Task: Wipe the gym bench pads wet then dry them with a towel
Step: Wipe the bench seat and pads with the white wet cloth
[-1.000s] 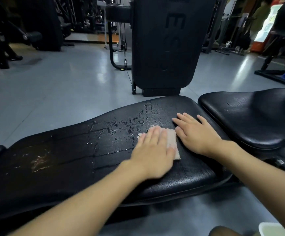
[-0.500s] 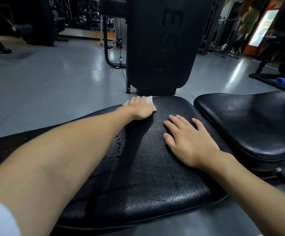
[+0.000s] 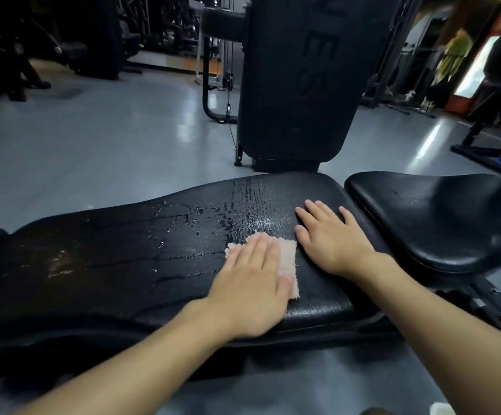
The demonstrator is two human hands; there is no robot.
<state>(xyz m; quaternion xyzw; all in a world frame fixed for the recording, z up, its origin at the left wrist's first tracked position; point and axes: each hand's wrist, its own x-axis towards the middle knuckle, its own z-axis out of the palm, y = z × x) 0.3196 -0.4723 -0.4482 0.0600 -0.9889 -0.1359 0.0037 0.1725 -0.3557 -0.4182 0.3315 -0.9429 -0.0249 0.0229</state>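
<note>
**Cloth [image 3: 288, 259] pinned flat on the back pad [image 3: 108, 265]**

Count first: two black pads, two hands, one cloth. The long back pad runs across the view, and the seat pad [image 3: 438, 223] sits to its right, a narrow gap between them.

The left hand [image 3: 252, 295] lies palm-down on the pale cloth, its fingers [image 3: 261, 250] straight and close together, pressing rather than gripping. The cloth shows along the hand's right side and past the fingertips. It lies at the right end of the back pad, its lower corner close to the near edge.

Just beside it, the right hand [image 3: 333, 244] rests flat on the same pad with nothing under it. Its fingers [image 3: 312, 211] are spread and straight, and it lies close to the end that faces the seat pad.

Water streaks [image 3: 252, 205] glisten beyond the cloth, right up to the far edge, with beads scattered off to the left. Cracks run through the surface there, and a scuffed patch [image 3: 60, 265] marks the far left.

Room to move? The whole left stretch of the back pad lies open. Beyond it comes bare grey floor [image 3: 93, 151], then a tall black machine [image 3: 297, 79] standing right behind the pad.

A pale object [image 3: 441, 410] peeks in at the bottom edge, too cut off to identify.
</note>
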